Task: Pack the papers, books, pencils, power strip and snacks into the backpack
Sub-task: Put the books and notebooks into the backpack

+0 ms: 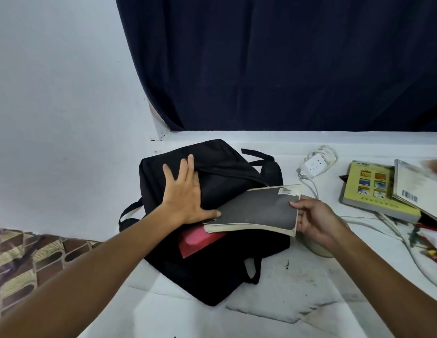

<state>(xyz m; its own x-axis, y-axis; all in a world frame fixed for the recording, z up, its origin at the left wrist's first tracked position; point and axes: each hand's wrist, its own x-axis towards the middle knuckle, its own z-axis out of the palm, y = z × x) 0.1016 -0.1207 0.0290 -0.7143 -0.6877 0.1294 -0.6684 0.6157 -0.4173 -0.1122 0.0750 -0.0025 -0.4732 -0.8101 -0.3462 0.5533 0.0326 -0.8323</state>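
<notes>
The right hand [315, 220] pinches the right end of the grey book [256, 211], whose long axis runs left-right, its left end at the backpack [224, 176] mouth. The left hand [185, 193] lies flat, fingers spread, pressing the flap on the left.

Home room; dark curtain [285, 62]; patterned bedding [24, 254]

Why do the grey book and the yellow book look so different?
The grey book is held by the right hand and slants halfway into the backpack; the yellow book lies flat on the white surface, untouched. The grey book's cover is plain dark grey with a barcode; the yellow book's shows small coloured pictures. The grey book bends; the yellow book looks thicker. Both are paperbacks.
</notes>
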